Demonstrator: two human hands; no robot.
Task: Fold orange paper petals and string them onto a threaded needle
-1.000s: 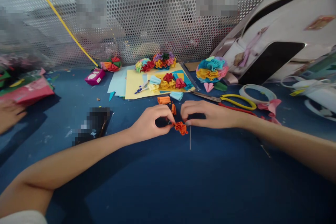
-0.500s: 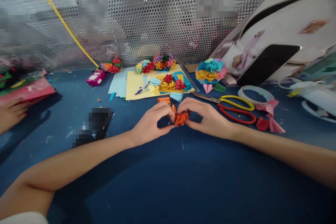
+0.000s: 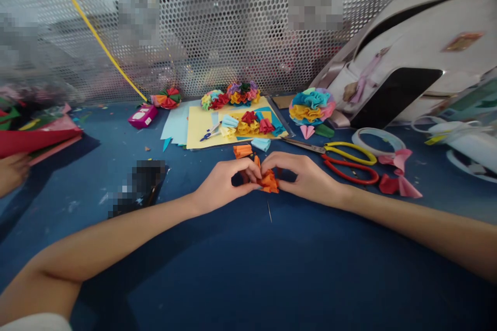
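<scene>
Between my two hands is a ruffled piece of orange crepe paper (image 3: pixel 268 183). My left hand (image 3: pixel 229 182) pinches its left side with thumb and fingers. On the other side my right hand (image 3: pixel 305 178) is closed on its right edge, fingertips close to those of the left. A thin needle (image 3: pixel 269 211) lies on the blue table just below the paper. Beyond my fingers sits another folded orange paper piece (image 3: pixel 243 151), with a light blue folded piece (image 3: pixel 261 144) behind it.
Scissors (image 3: pixel 330 152) and a tape roll (image 3: pixel 378 144) lie at right, before a backpack (image 3: pixel 427 36) with a phone (image 3: pixel 394 95). Paper sheets (image 3: pixel 198 129) hold colourful paper pieces. A paper flower (image 3: pixel 312 106) stands near the mesh. Another person's hand (image 3: pixel 13 173) holds red paper at left.
The orange paper between my fingers has turned and spread slightly downward. My hands stay almost in place. At left, the other person's hand and red paper have shifted.
</scene>
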